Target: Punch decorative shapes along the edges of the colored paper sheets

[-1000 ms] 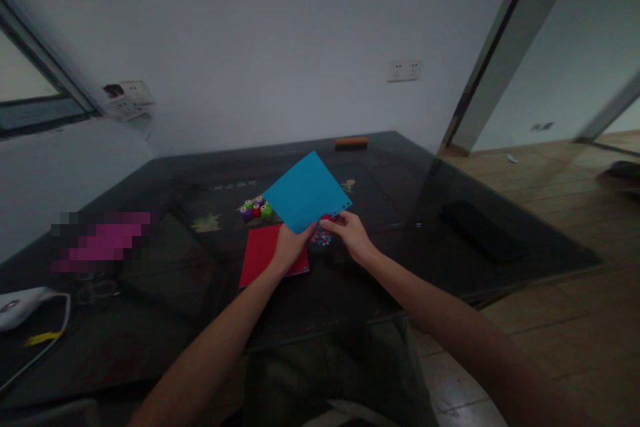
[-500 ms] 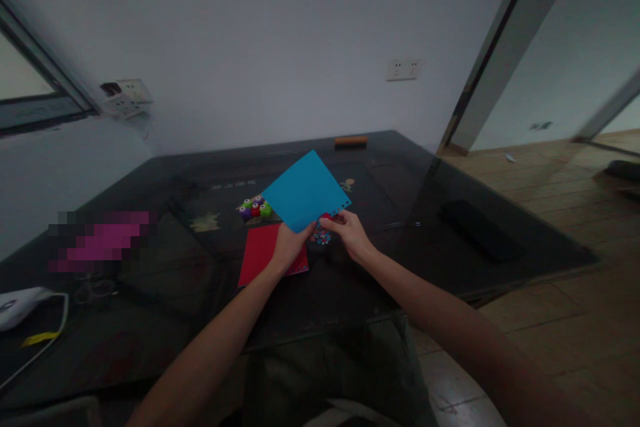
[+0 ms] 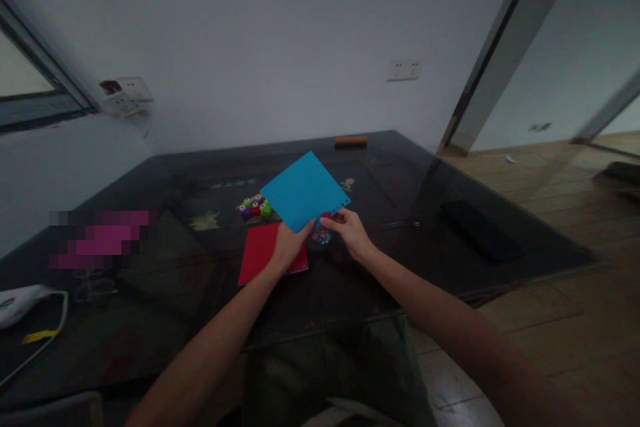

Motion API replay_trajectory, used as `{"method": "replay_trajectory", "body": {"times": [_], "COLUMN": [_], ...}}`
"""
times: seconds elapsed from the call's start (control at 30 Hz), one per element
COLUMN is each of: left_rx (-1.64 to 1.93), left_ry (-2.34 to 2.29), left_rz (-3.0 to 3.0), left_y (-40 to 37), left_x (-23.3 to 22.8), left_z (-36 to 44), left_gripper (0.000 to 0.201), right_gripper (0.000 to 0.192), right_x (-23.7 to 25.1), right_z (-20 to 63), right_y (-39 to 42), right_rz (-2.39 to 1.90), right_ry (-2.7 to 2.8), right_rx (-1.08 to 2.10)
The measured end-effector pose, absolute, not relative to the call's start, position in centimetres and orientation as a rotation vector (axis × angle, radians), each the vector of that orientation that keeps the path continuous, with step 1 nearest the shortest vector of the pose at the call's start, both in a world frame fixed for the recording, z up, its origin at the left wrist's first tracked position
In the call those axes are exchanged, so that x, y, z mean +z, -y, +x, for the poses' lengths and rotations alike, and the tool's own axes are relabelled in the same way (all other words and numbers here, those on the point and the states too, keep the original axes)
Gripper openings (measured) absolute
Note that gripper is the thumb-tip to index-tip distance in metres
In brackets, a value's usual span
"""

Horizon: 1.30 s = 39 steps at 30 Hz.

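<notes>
Held up over the dark table is a blue sheet [image 3: 306, 190] with a row of small holes along its right lower edge. My left hand [image 3: 291, 240] grips it by the bottom corner, thumb on top. At the holed edge, my right hand [image 3: 353, 233] pinches a small red round piece [image 3: 327, 216]; whether it is joined to the sheet I cannot tell. Below the hands lies a small heap of red, blue and white bits [image 3: 321, 235]. A red sheet or cover [image 3: 260, 250] rests on the table, partly hidden by my left hand and wrist.
Several colourful big-eyed toy figures [image 3: 255, 207] stand left of the blue sheet. A long black case [image 3: 480, 230] lies on the right, an orange-brown bar [image 3: 351, 141] at the back edge. To the left are a blurred pink item [image 3: 107, 237] and a white device [image 3: 20, 303] with a cable.
Almost nothing differs. The blue sheet has shifted very slightly left, and both hands keep their hold.
</notes>
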<state>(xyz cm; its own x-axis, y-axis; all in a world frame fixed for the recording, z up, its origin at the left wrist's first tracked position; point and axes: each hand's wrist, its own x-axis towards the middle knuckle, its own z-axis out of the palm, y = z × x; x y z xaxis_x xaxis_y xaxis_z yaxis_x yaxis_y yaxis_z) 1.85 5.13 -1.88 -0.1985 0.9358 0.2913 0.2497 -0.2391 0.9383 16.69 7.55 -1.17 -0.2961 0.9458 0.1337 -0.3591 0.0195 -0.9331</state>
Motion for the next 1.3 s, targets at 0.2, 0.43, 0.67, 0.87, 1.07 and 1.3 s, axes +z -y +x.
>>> {"method": "replay_trajectory", "body": {"times": [0.2,0.43,0.67,0.87,1.07,1.3], "left_rx": [1.466,1.478,1.456,1.508,1.515,1.504], "left_ry": [-1.396,-1.395,-1.363,-1.361,-1.368,-1.338], "left_rz": [1.476,1.459,1.420,1.409,1.424,1.392], "left_y": [-5.15,-4.99,-4.78,-5.06,-5.18,-4.98], "left_x": [-1.94,-1.73,-1.31,-1.67,-1.85,-1.63], "left_z": [1.81,1.89,2.16,2.02,1.94,2.12], "left_gripper": [0.025,0.025,0.024,0.025,0.025,0.026], "right_gripper": [0.034,0.034,0.032,0.035,0.037,0.037], "right_x": [-0.80,-0.78,-0.95,-0.91,-0.73,-0.59], "right_z": [16.75,16.78,16.78,16.85,16.87,16.87], "right_y": [-7.28,-7.30,-7.36,-7.30,-7.25,-7.14], "right_rz": [-0.717,-0.724,-0.720,-0.703,-0.716,-0.735], "right_ry": [1.170,1.167,1.187,1.182,1.187,1.182], "right_rx": [1.567,1.571,1.550,1.589,1.583,1.572]}}
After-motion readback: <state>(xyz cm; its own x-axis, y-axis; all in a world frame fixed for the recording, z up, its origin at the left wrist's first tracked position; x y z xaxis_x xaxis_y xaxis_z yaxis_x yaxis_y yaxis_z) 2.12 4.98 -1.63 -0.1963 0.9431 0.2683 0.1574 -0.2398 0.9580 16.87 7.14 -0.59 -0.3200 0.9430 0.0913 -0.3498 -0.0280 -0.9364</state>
